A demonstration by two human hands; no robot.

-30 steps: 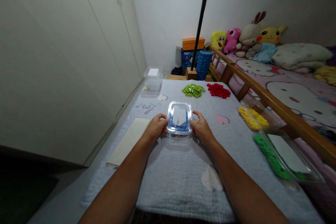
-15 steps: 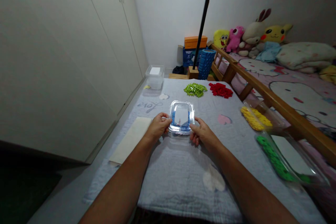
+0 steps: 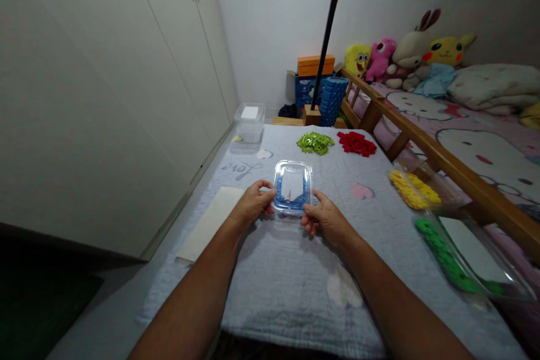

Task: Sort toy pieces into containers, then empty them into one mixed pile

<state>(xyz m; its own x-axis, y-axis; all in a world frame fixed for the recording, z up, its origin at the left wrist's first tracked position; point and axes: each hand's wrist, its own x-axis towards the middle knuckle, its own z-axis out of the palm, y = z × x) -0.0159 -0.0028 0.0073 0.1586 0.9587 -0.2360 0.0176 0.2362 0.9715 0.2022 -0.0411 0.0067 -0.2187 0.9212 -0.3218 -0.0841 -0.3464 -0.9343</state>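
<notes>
Hands: you are clamping left hand point(image 3: 253, 206) and right hand point(image 3: 325, 219) on the clear box point(image 3: 293, 187), frame centre; blue pieces point(image 3: 280, 197) inside, red pile point(image 3: 356, 144) lying loose above.

Blanket script: a grey cursive word point(image 3: 242, 169) is reading "love" on the pale quilted blanket point(image 3: 270, 275). It is lying upside down to the camera, just beyond the left of the clear lidded box point(image 3: 293, 188).
Clear lidded box: a white card point(image 3: 292, 183) is showing through the lid above blue pieces. It is carrying one tiny red mark at its lower edge, too small to read.
Far clear tub: a white patch is showing on the lid of the far clear tub point(image 3: 250, 122), with any print on it too distant to read.
Blue carton: pale printing is showing on the face of the blue carton point(image 3: 302, 88) by the wall, too small and blurred to read.
</notes>
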